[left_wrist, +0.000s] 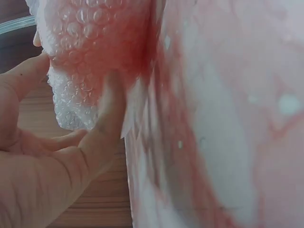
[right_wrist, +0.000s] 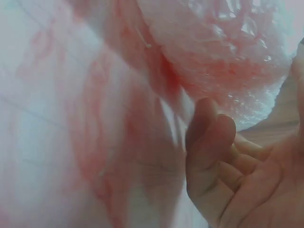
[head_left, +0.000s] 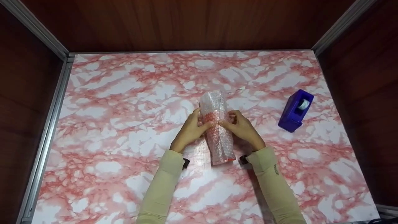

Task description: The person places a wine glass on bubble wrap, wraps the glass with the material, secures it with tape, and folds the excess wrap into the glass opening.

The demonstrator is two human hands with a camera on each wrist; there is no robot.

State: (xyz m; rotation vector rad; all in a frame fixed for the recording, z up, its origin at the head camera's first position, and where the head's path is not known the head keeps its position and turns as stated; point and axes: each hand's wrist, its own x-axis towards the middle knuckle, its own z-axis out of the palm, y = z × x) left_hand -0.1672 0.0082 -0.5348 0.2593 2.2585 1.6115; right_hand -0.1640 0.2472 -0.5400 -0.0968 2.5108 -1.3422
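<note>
A long package in clear bubble wrap (head_left: 221,143) lies near the middle of the table, tilted slightly from upright in the head view. Something reddish-orange shows through the wrap; what it is cannot be made out. My left hand (head_left: 192,128) holds the package's left side, thumb over the top. On the other side my right hand (head_left: 244,128) grips it likewise, the two thumbs close together. In the left wrist view the bubble wrap (left_wrist: 92,23) sits between thumb and fingers. The right wrist view has the wrap (right_wrist: 223,47) beside curled fingers (right_wrist: 209,142).
A purple tape dispenser (head_left: 290,113) with a roll of clear tape (head_left: 303,105) stands to the right on the red-and-white marbled table (head_left: 124,93). Dark wood panels (head_left: 186,25) with metal edging enclose the back and sides.
</note>
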